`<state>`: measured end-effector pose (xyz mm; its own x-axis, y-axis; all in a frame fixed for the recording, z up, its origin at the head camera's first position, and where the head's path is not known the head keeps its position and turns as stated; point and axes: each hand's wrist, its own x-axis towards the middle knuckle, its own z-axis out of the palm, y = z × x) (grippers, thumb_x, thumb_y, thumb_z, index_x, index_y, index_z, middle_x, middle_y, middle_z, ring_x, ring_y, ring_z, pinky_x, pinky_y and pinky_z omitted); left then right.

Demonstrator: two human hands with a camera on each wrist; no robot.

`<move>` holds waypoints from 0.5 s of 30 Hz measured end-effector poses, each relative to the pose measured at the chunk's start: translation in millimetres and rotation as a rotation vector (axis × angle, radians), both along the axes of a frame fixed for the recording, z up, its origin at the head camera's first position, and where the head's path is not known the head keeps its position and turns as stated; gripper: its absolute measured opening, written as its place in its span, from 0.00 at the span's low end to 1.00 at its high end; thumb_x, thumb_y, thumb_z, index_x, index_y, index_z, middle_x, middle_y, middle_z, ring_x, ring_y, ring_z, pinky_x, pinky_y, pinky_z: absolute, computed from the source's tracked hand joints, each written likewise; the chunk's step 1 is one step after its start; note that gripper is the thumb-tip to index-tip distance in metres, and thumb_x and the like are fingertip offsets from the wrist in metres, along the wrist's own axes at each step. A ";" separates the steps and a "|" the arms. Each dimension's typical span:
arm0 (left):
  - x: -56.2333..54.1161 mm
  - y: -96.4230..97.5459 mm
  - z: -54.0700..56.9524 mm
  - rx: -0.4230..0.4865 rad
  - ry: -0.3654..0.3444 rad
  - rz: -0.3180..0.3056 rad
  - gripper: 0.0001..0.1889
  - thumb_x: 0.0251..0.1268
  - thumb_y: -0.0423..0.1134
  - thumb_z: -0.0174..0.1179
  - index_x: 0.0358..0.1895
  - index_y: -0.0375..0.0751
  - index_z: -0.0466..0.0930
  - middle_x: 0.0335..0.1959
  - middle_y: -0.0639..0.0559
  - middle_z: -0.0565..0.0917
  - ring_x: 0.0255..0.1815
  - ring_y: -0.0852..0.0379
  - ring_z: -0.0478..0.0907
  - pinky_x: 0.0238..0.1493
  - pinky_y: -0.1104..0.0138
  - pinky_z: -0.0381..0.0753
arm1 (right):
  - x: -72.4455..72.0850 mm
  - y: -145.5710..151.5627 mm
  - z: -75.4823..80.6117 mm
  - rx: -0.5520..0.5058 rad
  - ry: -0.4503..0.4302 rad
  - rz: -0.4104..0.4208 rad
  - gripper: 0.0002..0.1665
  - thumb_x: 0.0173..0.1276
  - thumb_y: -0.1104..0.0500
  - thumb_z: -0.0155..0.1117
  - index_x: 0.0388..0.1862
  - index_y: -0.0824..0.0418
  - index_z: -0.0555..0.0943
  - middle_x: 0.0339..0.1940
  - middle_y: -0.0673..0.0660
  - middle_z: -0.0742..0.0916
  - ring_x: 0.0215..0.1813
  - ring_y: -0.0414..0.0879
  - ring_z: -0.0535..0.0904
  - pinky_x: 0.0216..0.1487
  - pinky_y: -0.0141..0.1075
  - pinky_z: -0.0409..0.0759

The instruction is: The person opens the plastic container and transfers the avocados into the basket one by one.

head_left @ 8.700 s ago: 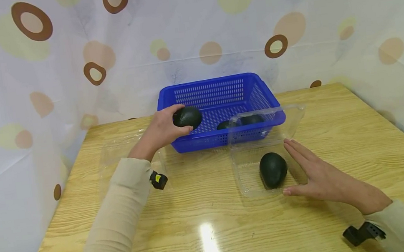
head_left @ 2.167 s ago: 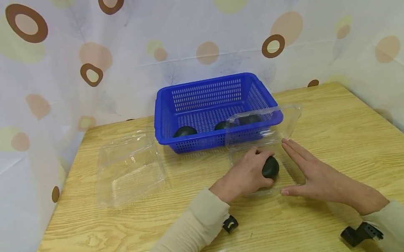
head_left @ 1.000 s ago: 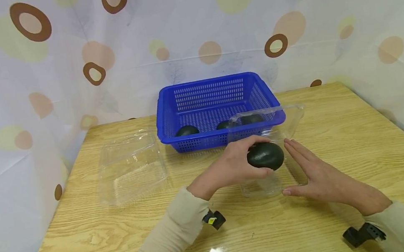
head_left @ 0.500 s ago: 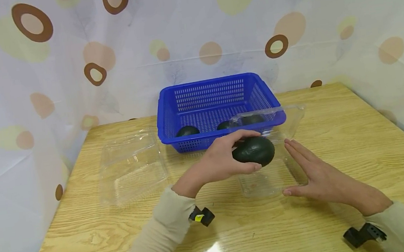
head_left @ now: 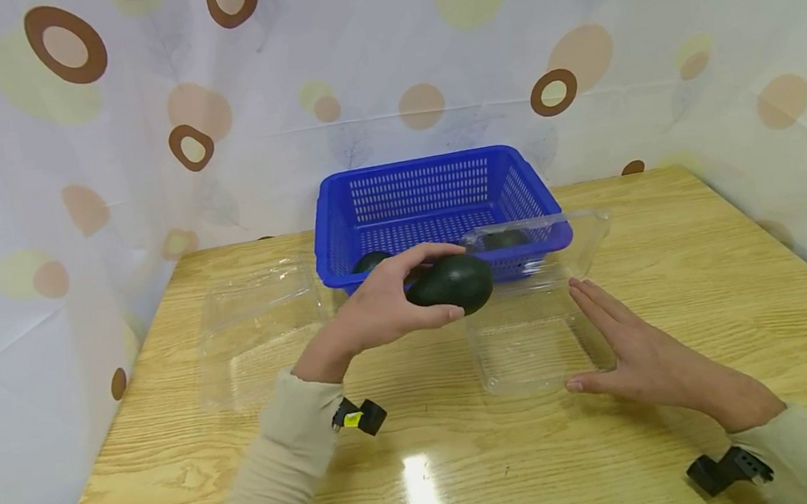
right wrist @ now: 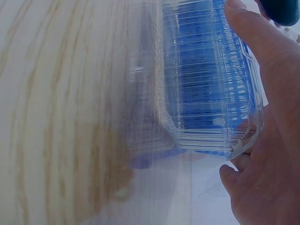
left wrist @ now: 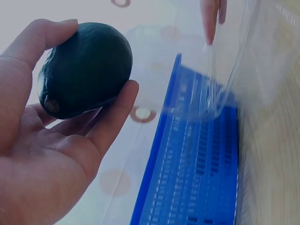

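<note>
My left hand (head_left: 380, 305) grips a dark green avocado (head_left: 456, 283) between thumb and fingers, raised just in front of the blue basket's near rim. The left wrist view shows the same avocado (left wrist: 89, 70) with its stem end toward the palm. A clear plastic clamshell container (head_left: 525, 355) lies open on the table to the right, its lid standing up against the basket. No avocado is in its base. My right hand (head_left: 647, 361) rests at the container's right side, fingers straight and spread from the thumb; the right wrist view shows it along the container's wall (right wrist: 211, 136).
The blue basket (head_left: 430, 160) stands at the back of the wooden table (head_left: 506, 475). Avocados lie along its near side, one at the left (head_left: 370, 262) and one behind the clear lid (head_left: 506, 239). A second clear clamshell (head_left: 264, 345) sits open at the left. A patterned curtain hangs behind.
Earlier the left hand held one avocado over the basket, and it now lies there. The hand then lifted another avocado from the right clamshell and moved it left. The right hand stayed put.
</note>
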<state>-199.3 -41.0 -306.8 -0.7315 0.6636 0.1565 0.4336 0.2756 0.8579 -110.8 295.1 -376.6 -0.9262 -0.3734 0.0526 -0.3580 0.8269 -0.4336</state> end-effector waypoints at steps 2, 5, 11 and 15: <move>-2.8 -6.1 0.8 0.014 -0.016 0.019 0.33 0.55 0.45 0.73 0.66 0.63 0.73 0.59 0.56 0.78 0.54 0.55 0.79 0.55 0.58 0.81 | 0.1 0.3 0.1 0.001 -0.006 -0.002 0.69 0.58 0.37 0.73 0.83 0.57 0.39 0.83 0.63 0.47 0.82 0.63 0.42 0.68 0.71 0.58; -6.6 -14.1 1.6 0.039 -0.052 0.044 0.32 0.55 0.44 0.73 0.65 0.62 0.73 0.61 0.55 0.77 0.54 0.54 0.80 0.55 0.56 0.81 | 0.1 0.7 0.1 0.000 -0.017 -0.004 0.69 0.58 0.37 0.72 0.83 0.54 0.37 0.83 0.62 0.47 0.82 0.63 0.42 0.68 0.71 0.58; -15.6 -25.6 2.6 0.069 -0.111 0.090 0.32 0.56 0.43 0.73 0.65 0.65 0.73 0.64 0.57 0.75 0.57 0.53 0.80 0.52 0.56 0.83 | -0.2 1.2 0.1 0.000 -0.025 -0.004 0.69 0.59 0.36 0.72 0.83 0.52 0.36 0.83 0.62 0.47 0.82 0.63 0.42 0.68 0.71 0.58; -22.6 -29.3 3.6 0.070 -0.121 0.127 0.30 0.58 0.43 0.71 0.65 0.64 0.74 0.63 0.56 0.76 0.56 0.51 0.81 0.50 0.55 0.84 | 0.0 1.1 -0.3 -0.001 -0.025 -0.005 0.69 0.59 0.36 0.72 0.83 0.52 0.36 0.83 0.62 0.47 0.82 0.63 0.42 0.68 0.71 0.58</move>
<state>-221.9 -70.3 -303.2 -0.8248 0.5557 0.1049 0.2917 0.2591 0.9207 -110.8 296.2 -377.0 -0.9290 -0.3689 0.0297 -0.3430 0.8279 -0.4437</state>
